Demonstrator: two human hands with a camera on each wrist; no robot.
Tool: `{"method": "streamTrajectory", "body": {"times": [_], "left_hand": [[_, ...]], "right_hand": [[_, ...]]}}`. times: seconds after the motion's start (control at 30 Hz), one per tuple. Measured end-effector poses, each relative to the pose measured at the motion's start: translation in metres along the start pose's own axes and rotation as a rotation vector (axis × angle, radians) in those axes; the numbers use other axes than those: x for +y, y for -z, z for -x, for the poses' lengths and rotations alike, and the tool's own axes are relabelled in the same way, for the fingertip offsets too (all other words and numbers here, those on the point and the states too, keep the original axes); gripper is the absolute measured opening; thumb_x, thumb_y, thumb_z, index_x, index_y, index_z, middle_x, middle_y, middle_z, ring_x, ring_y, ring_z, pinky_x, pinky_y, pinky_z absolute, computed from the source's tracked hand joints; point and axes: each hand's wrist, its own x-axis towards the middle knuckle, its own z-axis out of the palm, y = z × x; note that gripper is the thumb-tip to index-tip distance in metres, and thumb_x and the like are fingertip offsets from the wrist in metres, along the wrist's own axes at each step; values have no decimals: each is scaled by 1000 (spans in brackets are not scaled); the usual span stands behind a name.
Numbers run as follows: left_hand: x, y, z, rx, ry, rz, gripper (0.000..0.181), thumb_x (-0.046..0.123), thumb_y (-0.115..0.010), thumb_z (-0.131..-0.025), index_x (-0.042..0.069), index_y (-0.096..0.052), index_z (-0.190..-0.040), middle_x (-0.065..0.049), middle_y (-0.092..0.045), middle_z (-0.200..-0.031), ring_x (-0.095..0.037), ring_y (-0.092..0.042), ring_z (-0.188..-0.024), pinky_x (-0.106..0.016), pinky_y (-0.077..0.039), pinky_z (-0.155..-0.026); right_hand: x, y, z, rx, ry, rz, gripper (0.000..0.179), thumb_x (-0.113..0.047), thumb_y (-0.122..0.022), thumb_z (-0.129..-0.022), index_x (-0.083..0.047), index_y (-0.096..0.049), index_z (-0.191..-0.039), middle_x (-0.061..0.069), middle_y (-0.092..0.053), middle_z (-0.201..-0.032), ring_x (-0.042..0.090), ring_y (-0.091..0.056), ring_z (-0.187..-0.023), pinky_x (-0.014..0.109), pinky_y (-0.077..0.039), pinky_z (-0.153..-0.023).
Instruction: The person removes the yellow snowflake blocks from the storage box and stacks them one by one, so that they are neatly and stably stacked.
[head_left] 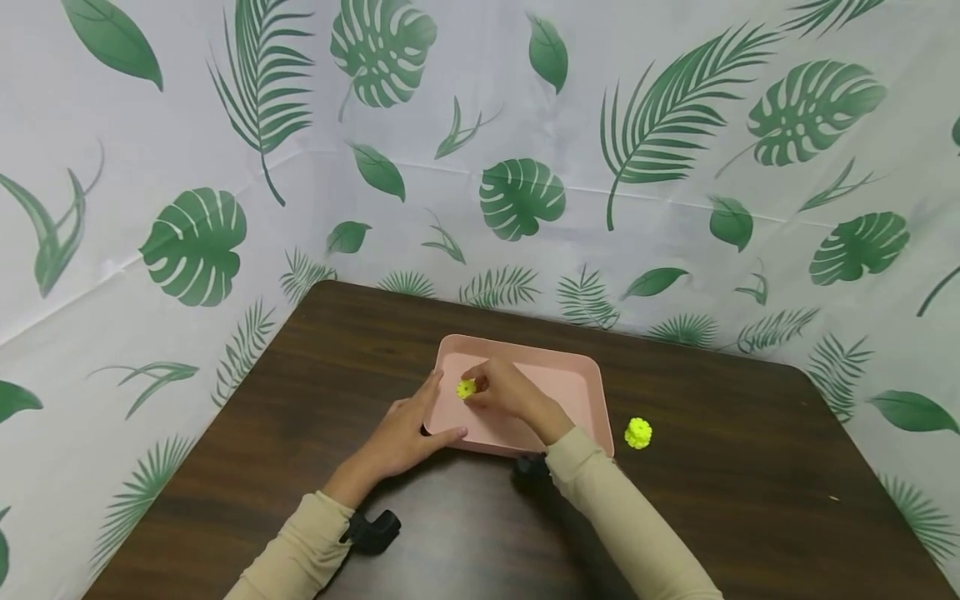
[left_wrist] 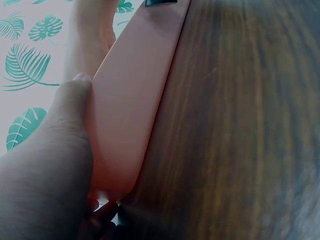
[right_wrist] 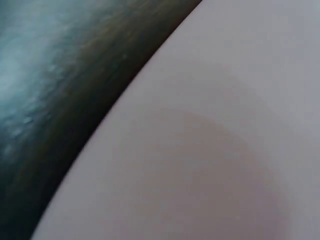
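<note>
A shallow pink tray (head_left: 558,379) lies on the dark wooden table. My left hand (head_left: 405,433) grips its near left corner, with the thumb along the front rim and the fingers along the left side. In the left wrist view the thumb (left_wrist: 75,97) lies against the tray's outer wall (left_wrist: 127,100). Over the left part of the tray, my right hand (head_left: 502,387) pinches a small yellow flower-shaped piece (head_left: 466,389) between thumb and fingers. Pale pink tray wall (right_wrist: 200,150) fills most of the right wrist view, and the right hand is out of sight there.
More yellow flower-shaped pieces (head_left: 638,433), seemingly stacked, sit on the table (head_left: 720,467) just right of the tray. A tiny yellowish scrap (head_left: 834,498) lies farther right. White cloth with green leaf prints (head_left: 450,200) hangs behind the table and at its sides.
</note>
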Motion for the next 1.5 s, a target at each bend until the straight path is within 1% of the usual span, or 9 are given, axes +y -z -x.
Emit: {"method": "streamTrajectory", "body": {"times": [0.17, 0.27, 0.37, 0.47, 0.57, 0.63, 0.73, 1.1, 1.5], "left_hand": [[-1, -5, 1, 3, -2, -4, 104, 65, -64, -94, 15, -10, -168, -8, -17, -171, -31, -33, -152, -62, -20, -119], [-3, -3, 3, 19, -12, -19, 104, 64, -64, -94, 13, -11, -168, -9, -16, -171, -31, -33, -152, -63, -20, -118], [-2, -2, 2, 25, -26, -27, 104, 64, -64, -94, 11, -12, -168, -10, -16, -171, -32, -33, -152, -64, -21, -117], [0, -2, -1, 30, -45, -33, 104, 63, -64, -95, 11, -12, -167, -10, -16, -171, -34, -33, -152, -64, -21, -117], [-1, 0, -1, 32, -54, -44, 102, 62, -65, -95, 10, -13, -167, -11, -17, -171, -36, -34, -151, -64, -22, -116], [-2, 2, 1, 32, -53, -53, 102, 61, -64, -96, 10, -13, -167, -12, -18, -171, -38, -34, -150, -64, -21, -116], [-3, 5, 3, 32, -45, -54, 101, 59, -65, -96, 9, -13, -167, -13, -18, -171, -39, -34, -150, -66, -20, -116], [3, -4, -4, 23, -69, -31, 101, 57, -65, -97, 8, -13, -167, -14, -17, -171, -40, -32, -151, -68, -18, -116], [1, -4, -4, 23, -58, -35, 101, 55, -67, -97, 8, -12, -167, -14, -17, -171, -41, -32, -150, -67, -18, -117]], "right_hand": [[2, 5, 16, 15, 11, 102, 14, -9, -82, -89, -3, -77, -101, 2, -68, -83, 14, -58, -74, 29, -52, -73], [3, 20, 29, 107, 14, 121, 14, -15, -84, -89, -7, -75, -97, 1, -68, -85, 15, -61, -77, 31, -53, -74], [10, 48, 59, 268, -30, 78, 21, -19, -84, -89, -5, -77, -103, 3, -67, -89, 17, -63, -79, 33, -53, -71], [27, 79, 106, 421, -157, 26, 32, -22, -83, -91, -2, -76, -116, 9, -66, -96, 22, -64, -83, 37, -54, -71], [50, 93, 152, 524, -301, -10, 34, -22, -81, -92, 0, -74, -118, 15, -68, -102, 29, -67, -88, 45, -55, -76], [66, 93, 176, 541, -385, -25, 35, -23, -80, -93, 1, -74, -119, 17, -71, -107, 32, -69, -93, 48, -56, -80], [84, 85, 197, 491, -446, -53, 38, -26, -79, -95, 3, -73, -119, 20, -73, -110, 33, -70, -95, 46, -57, -80], [103, 82, 219, 455, -512, -54, 36, -21, -79, -94, 6, -72, -117, 23, -71, -109, 34, -70, -91, 43, -57, -74], [111, 75, 214, 385, -516, -59, 37, -21, -80, -94, 7, -72, -117, 21, -71, -108, 31, -70, -90, 41, -57, -74]]}}
